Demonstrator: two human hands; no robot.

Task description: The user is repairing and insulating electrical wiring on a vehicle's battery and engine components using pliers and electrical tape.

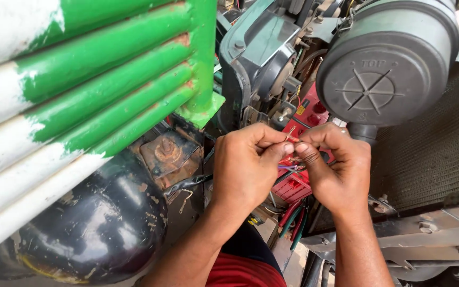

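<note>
Thin wire ends point(291, 138), red-sleeved, sit pinched between the two hands at the middle of the view, in front of a red battery point(299, 180) that lies low in the engine bay. Going from the left: a green and white ribbed panel point(81, 106) fills that side, a dark rounded tank point(102, 223) sits under it, and a rusty bracket with a bolt point(167, 151) lies between tank and hands. The left hand point(245, 167) comes next, thumb and forefinger closed on the wire from the left. The right hand point(336, 170) meets it from the other side, its thumb and forefinger also shut on the strands, so the two grips nearly touch. The wire's short bare tip points up and slightly left from the pinch, while the rest of the strands (a purple one among them) trail down behind the fingers toward the battery. Neither hand is clearly nearer; both hold at the same spot. Above the right hand hangs a grey round air-filter housing point(386, 64), and a dark mesh grille point(431, 149) lies at the far right. How many strands are held, and whether they are twisted together, is hidden by the fingertips. Green and red cables point(293, 223) below the wrists are partly cut off by the forearms.
</note>
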